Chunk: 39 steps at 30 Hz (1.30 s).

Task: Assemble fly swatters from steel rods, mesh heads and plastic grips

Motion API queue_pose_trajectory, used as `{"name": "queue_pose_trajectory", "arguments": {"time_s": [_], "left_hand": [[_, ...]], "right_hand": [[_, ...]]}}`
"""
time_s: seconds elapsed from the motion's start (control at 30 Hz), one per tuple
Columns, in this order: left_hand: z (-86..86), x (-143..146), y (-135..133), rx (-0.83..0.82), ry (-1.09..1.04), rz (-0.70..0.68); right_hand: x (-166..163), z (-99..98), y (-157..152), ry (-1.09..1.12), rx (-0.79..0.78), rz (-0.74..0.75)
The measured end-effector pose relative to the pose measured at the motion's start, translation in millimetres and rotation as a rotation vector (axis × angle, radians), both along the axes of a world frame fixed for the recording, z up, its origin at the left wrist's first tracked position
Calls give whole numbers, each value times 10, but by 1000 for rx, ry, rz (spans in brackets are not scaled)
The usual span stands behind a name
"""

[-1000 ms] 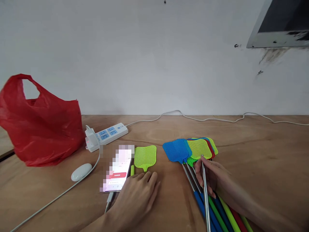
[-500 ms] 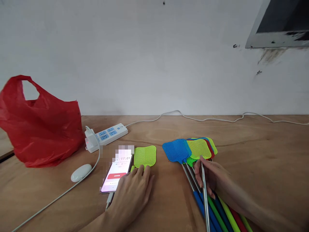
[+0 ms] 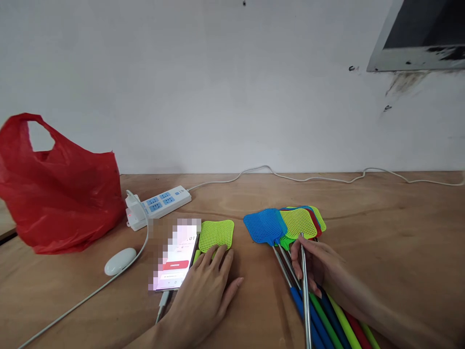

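Observation:
My left hand (image 3: pixel 205 288) lies with fingers apart and thumb out, its fingertips at the lower edge of a yellow-green fly swatter head (image 3: pixel 217 235). A yellow-green piece (image 3: pixel 196 256) peeks out beside the fingers; the rest of it is covered. My right hand (image 3: pixel 314 269) pinches a shiny metal rod (image 3: pixel 305 295) near its top end, and the rod's lower end runs out of view. Under and behind that hand several fly swatters lie fanned together, with a blue head (image 3: pixel 263 226) at the left and a yellow-green head (image 3: pixel 300 223) nearer the fingers. Their coloured handles (image 3: pixel 329 320) point toward me.
A lit phone (image 3: pixel 178 261) on a charging cable lies left of my left hand. Behind it is a white power strip (image 3: pixel 167 203), with a white mouse-shaped object (image 3: pixel 120 261) and a red plastic bag (image 3: pixel 65 194) farther left. A cord (image 3: pixel 305 180) runs along the wall.
The left hand's fingers and thumb have spread wider, and it has shifted slightly right over the swatter's lower edge. My right hand keeps its hold, the rod tilting a little more upright.

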<state>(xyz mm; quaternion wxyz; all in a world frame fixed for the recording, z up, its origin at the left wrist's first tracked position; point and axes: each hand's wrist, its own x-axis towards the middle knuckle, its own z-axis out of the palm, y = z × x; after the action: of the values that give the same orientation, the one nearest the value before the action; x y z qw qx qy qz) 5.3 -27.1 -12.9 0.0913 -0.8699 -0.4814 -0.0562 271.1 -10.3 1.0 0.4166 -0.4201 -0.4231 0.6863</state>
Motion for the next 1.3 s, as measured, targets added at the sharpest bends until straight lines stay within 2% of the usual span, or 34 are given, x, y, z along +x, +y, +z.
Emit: {"name": "queue_pose_trajectory", "arguments": {"time_s": [0.23,0.53,0.67,0.83,1.03,1.17,1.3], "left_hand": [[3,11,1,-3,-14,21],[93,45,-13,-100,-97,-34],[39,34,11,-45,-102,-34],[-38,-16,15,7,-106,-64],[34,-18,-12,-118,-111,-142],[63,5,1,-139,-114,-147],[90,25,10,-149,-123,-137]], "right_hand": [[-51,44,-13,-27,62,-44],[-83,-56,-18,-220,247,-25],[-94,-118,-75,-250,313,-22],[-55,-90,-80,-289,387,2],[-5,-58,-60,-595,624,-91],[-10,-57,-60,-815,774,-107],[-6,-66,-47,-885,858,-90]]}}
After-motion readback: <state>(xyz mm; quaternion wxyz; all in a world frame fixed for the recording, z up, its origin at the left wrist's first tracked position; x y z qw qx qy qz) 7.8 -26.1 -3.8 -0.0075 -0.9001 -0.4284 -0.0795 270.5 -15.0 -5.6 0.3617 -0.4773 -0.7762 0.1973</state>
